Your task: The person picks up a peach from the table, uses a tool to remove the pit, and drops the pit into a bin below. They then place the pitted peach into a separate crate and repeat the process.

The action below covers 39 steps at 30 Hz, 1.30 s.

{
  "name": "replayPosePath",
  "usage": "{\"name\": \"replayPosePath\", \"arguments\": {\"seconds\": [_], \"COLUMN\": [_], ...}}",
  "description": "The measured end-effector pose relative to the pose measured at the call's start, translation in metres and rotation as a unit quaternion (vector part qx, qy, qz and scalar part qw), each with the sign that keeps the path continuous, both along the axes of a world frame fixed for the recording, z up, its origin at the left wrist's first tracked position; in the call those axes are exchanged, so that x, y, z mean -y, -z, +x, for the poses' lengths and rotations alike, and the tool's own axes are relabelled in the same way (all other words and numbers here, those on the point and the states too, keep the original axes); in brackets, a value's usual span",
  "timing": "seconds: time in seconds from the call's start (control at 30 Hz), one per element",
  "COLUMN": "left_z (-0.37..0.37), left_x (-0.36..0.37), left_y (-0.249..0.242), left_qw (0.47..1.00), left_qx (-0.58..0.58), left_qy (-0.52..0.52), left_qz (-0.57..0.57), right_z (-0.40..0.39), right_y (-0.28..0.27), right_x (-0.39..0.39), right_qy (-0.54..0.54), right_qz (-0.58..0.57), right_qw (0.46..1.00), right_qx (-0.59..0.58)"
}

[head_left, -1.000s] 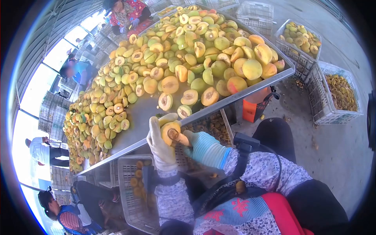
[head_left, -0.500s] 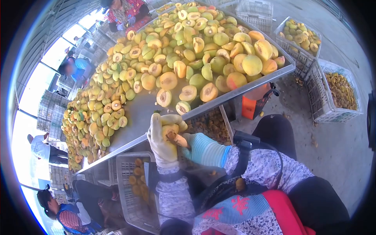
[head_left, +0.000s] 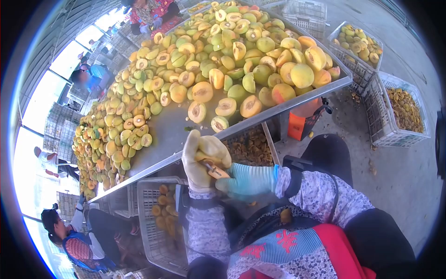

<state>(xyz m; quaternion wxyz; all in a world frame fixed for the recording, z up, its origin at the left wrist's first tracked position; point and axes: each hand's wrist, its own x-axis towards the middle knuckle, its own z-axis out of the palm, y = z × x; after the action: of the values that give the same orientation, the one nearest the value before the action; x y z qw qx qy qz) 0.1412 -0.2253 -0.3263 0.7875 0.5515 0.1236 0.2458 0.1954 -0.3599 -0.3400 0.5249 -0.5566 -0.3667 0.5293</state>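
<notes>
My left hand [head_left: 203,158], in a cream glove, is closed around a peach half [head_left: 202,155] that is mostly hidden by the fingers and palm. My right hand [head_left: 248,180], in a teal and white striped glove, grips a small pitting knife [head_left: 216,171] with a light wooden handle. Its metal end points into the left palm, against the fruit. Both hands are together just below the front edge of a metal table [head_left: 169,125]. Heaped on that table are halved and whole peaches [head_left: 225,107], yellow, green and orange.
Below the table stand a grey crate [head_left: 147,223] with peach pieces and a bin of brown bits [head_left: 251,148]. An orange container [head_left: 297,125] is beside my knee. Two filled crates [head_left: 388,116] [head_left: 339,51] stand at right. Co-workers sit at left [head_left: 81,242] and across [head_left: 155,16].
The fingers of my left hand have curled further over the peach half. My right hand has turned the pitting knife and shifted slightly. The co-worker at lower left has raised an arm toward the table.
</notes>
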Motion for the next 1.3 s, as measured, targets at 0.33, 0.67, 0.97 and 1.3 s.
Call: {"name": "replayPosePath", "arguments": {"seconds": [0.33,0.67,0.97,1.3], "left_z": [-0.011,-0.103,-0.027,0.092], "left_x": [-0.032,-0.044,-0.125,-0.106], "left_y": [0.007,-0.021,0.009,0.034], "left_qw": [0.959,0.901,0.984,0.693], "left_qx": [0.093,-0.143,0.032,-0.312], "left_qy": [-0.024,-0.324,-0.137,-0.111], "left_qz": [-0.266,0.249,-0.111,0.64], "right_z": [0.018,0.009,0.005,0.017], "right_y": [0.0,0.009,0.006,-0.001], "right_x": [0.003,-0.003,-0.003,0.001], "right_qy": [-0.006,0.297,0.287,0.283], "right_qz": [-0.12,0.114,0.092,0.07], "right_qw": [0.865,0.887,0.887,0.887], "right_qx": [0.487,0.333,0.351,0.358]}}
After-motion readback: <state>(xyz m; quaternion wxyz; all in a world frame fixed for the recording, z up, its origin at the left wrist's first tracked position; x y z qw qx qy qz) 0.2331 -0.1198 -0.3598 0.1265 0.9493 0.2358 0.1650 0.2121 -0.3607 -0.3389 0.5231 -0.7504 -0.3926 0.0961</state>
